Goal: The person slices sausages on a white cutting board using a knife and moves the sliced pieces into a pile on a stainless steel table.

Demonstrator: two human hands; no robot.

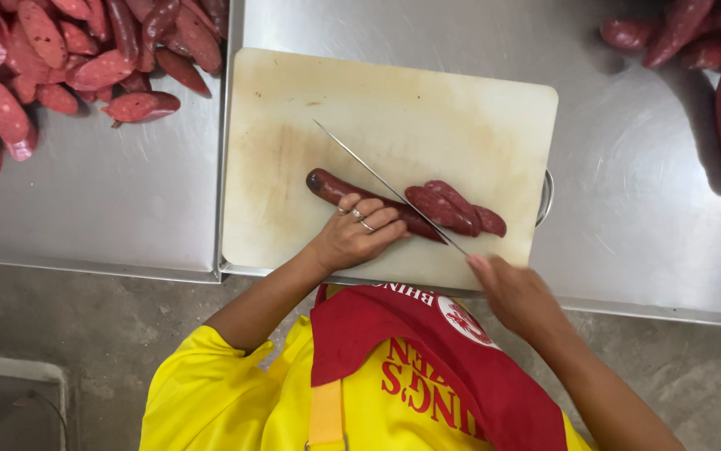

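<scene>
Fingers (370, 219) of left hand (352, 238) curl (knuckles up) pinning sausage (335, 188).

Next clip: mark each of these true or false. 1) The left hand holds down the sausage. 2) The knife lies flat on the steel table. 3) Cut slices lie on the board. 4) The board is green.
1) True: the left hand presses on the sausage.
2) False: the right hand holds the knife against the sausage.
3) True: slices lie beside the blade.
4) False: the cutting board is off-white and stained.
</scene>
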